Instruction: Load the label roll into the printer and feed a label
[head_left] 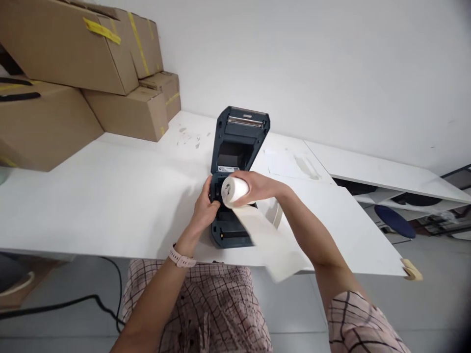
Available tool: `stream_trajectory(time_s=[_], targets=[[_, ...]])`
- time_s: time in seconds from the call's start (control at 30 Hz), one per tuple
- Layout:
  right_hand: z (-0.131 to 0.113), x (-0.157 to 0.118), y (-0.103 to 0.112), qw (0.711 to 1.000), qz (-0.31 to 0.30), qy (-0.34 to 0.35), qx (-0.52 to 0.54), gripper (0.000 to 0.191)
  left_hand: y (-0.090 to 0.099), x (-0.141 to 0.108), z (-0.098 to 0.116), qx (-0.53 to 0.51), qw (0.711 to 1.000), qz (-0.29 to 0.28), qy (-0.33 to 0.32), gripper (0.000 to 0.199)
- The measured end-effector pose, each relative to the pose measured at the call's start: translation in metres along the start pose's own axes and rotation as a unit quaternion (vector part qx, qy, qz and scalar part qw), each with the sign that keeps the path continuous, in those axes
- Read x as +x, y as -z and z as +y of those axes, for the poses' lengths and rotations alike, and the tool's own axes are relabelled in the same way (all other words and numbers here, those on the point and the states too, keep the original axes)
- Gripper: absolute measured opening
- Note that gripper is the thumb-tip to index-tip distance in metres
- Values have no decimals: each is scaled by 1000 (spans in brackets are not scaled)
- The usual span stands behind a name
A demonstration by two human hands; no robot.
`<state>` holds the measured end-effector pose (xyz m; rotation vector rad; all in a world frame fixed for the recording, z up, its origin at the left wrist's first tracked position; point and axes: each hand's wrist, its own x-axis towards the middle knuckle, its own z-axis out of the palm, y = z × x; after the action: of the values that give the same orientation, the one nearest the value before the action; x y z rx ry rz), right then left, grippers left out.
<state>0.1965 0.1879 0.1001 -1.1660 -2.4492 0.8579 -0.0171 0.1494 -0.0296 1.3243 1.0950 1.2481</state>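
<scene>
A dark grey label printer [241,130] stands on the white table with its lid tipped up and back. My left hand [203,208] grips the left side wall of its base, the thumb hooked over the edge inside. My right hand [253,185] is closed around a white paper roll [240,187], which it holds over the open bay. The roll's hollow core faces left. A long loose strip of paper [263,238] hangs from the roll down to the right, past the table's front edge, blurred at its end. The roll hides part of the printer's inside.
Cardboard boxes [125,110] are stacked at the back left of the white table [121,196]. A pale curled strip [277,215] lies right of the printer. At the table's right corner is a tan roll-like piece [411,269]. A black cable [73,304] hangs below on the left.
</scene>
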Motion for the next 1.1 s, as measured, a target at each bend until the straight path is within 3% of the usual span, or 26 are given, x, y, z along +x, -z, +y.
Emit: stream_trajectory(time_s=[0.1, 0.27, 0.37, 0.47, 0.6, 0.73, 1.1], targets=[[-5, 21, -18, 987, -68, -7, -145, 63, -2, 0, 0, 0, 1000, 7, 13, 102], [-1, 25, -36, 976, -82, -33, -198, 63, -1, -2, 5, 10, 1000, 5, 10, 101], [-7, -6, -44, 982, -8, 21, -188, 59, -1, -5, 12, 20, 1000, 4, 23, 98], [-19, -54, -65, 983, 71, 66, -154, 56, -1, -8, 17, 17, 1000, 9, 17, 94], [-31, -105, -112, 978, 127, 41, -158, 73, -2, -8, 14, 2, 1000, 0, -1, 89], [-38, -116, -143, 962, 158, 13, -222, 76, -1, -7, 8, 8, 1000, -1, -10, 84], [-38, -113, -147, 948, 167, 22, -269, 69, -2, -7, 10, -29, 1000, 13, 1, 82]])
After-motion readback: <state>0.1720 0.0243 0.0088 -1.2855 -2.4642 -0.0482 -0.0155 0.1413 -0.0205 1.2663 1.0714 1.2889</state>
